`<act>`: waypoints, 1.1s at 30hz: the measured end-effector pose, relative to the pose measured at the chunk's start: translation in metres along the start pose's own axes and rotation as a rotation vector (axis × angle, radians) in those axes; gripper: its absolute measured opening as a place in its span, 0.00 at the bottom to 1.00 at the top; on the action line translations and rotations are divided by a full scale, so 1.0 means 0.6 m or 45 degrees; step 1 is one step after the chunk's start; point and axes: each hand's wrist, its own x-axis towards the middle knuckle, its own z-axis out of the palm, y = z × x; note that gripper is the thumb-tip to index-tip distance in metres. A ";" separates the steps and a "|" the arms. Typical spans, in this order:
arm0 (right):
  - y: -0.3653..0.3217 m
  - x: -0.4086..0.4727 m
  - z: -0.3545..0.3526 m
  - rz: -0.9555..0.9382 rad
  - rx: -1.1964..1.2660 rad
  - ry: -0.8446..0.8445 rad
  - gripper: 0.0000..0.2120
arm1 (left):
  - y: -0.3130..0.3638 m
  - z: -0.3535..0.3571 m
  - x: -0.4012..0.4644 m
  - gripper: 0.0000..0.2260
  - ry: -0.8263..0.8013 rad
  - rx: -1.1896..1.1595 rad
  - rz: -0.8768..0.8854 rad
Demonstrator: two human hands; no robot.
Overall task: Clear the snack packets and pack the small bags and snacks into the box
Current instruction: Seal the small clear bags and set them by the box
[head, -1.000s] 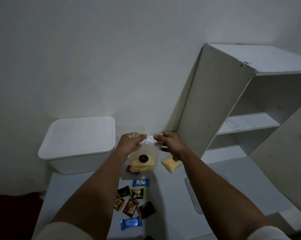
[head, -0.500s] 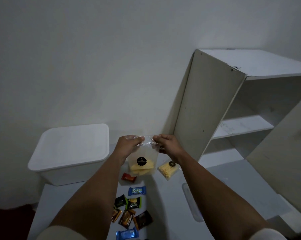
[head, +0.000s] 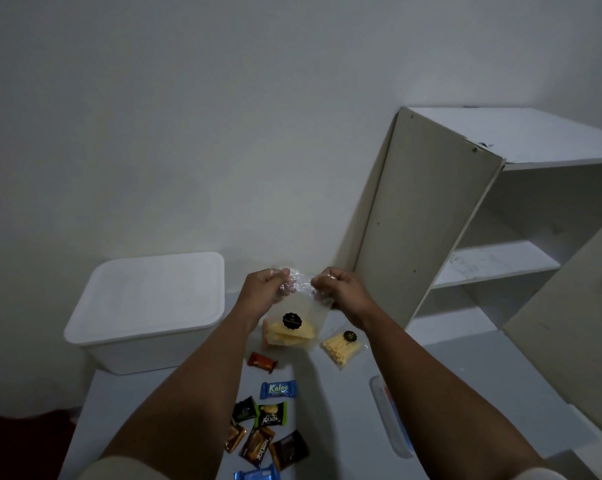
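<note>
Risk: clear bag (head: 294,317) tears, chips spill; left hand (head: 266,289) and right hand (head: 337,292) both pinch its top. Closed box (head: 147,306) at 9 o'clock.

white box (head: 147,306), blue Kalpa packet (head: 278,389)

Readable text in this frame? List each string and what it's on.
"Kalpa": blue packet.
"Nextar", seen upside down: green packet.
"Nextar", running sideways: brown packet.
Black round sticker on the held clear bag: print too small.
Other wrappers: unreadable.
</note>
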 end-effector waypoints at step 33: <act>0.021 -0.018 0.003 -0.187 -0.076 0.256 0.07 | 0.010 0.011 -0.016 0.12 0.533 0.322 0.082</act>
